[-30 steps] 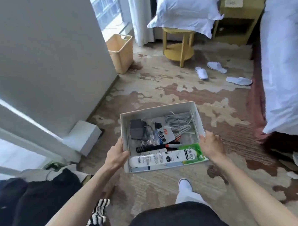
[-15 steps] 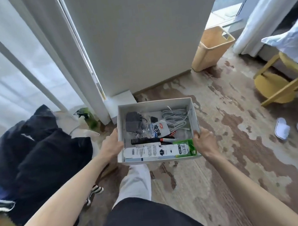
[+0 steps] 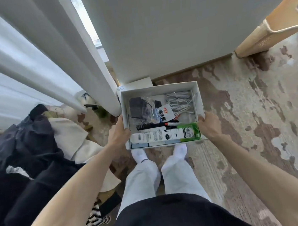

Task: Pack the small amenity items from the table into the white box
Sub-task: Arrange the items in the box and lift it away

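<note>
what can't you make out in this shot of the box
Head view only:
Fingers of the left hand and right hand: under the open white cardboard box, hidden by its walls.
Print on the long white and green pack: too small.
Contents of the clear plastic bag: blurred.
Tan woven basket: cut by the right edge.
</note>
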### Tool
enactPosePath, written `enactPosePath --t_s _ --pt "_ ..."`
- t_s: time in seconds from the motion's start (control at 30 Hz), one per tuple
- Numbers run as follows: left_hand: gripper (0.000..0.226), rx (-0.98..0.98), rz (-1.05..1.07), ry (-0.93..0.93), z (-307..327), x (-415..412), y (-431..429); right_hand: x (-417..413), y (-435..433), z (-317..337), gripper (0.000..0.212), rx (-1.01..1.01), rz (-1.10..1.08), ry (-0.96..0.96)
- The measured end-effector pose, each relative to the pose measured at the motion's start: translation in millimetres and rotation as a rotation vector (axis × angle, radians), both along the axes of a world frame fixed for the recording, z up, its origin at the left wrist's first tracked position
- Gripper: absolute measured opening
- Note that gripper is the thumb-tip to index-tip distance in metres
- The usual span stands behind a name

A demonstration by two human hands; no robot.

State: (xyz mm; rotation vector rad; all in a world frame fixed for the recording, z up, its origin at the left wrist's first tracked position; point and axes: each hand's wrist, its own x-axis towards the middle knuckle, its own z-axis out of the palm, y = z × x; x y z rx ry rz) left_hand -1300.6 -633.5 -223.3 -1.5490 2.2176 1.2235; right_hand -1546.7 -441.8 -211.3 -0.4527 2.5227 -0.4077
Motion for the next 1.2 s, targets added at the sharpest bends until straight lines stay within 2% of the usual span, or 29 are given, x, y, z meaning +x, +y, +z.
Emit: enactPosePath --t_s 0.1,0.2,0.37,0.63,0.87,1.03,1.13,1.2 --pt "0.057 -0.024 0.050 -0.072 -34.6 -21.0 -42.1 -25.9 -57.8 -49.1 0.027 -0.004 0.022 -0.069" --pt "0.059 -0.032 0.129 -0.129 -79.4 -35.0 -76.5 -44.7 -100.8 -108.0 0.024 -0.017 0.055 -0.103" --pt "0.059 0.015 0.229 -0.189 -174.9 -51.7 -108.1 -67.7 -151.6 -214.8 0.032 -0.005 0.088 -0.028" --pt "0.060 -0.004 0.330 -0.191 -310.9 -61.1 -150.5 -88.9 -221.2 -345.4 0.031 -0.002 0.145 -0.053" --pt "0.053 -0.059 0.316 -0.151 -365.4 -82.0 -197.0 -106.2 -271.9 -392.2 0.035 0.074 0.104 -0.005" --pt "0.038 -0.123 0.341 -0.233 -385.9 -102.3 -223.3 -110.7 -290.2 -407.9 0.037 0.094 0.047 -0.036" --pt "0.036 -0.102 0.430 -0.233 -383.9 -109.0 -226.3 -110.9 -296.0 -401.5 0.029 -0.016 0.066 -0.099" --pt "0.041 -0.064 0.485 -0.201 -365.6 -110.2 -224.6 -115.5 -297.7 -383.1 0.038 -0.058 0.071 -0.218"
